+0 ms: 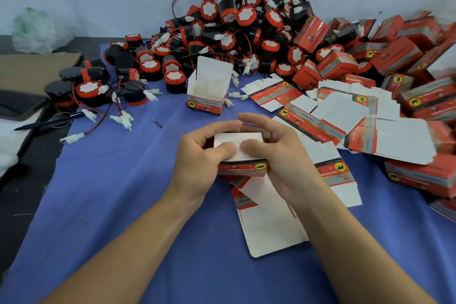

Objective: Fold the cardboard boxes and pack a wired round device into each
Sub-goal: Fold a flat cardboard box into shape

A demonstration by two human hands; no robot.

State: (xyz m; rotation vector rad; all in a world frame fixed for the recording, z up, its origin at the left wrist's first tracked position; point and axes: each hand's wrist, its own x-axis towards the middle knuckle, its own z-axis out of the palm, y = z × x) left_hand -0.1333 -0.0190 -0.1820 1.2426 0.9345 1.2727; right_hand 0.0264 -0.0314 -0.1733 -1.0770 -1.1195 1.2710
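Box [243, 169] lies clasped between left hand [197, 155] and right hand [278, 155], thumbs on top.

The left hand [199, 153] and the right hand [278, 155] hold one small red box [243, 170] above the blue cloth [123, 192]. Each hand grips one side of it, and both thumbs press on the white flaps on top. Under the wrists lies a flat unfolded box [269, 224], white side up. Behind the hands stands an open box [209, 91] with its lid flap upright. Further back is a big pile of round devices [234, 20] — black and red, with thin wires and white plugs. To the right lie more flat boxes [345, 118], and beyond them a heap of closed red boxes [399, 54].
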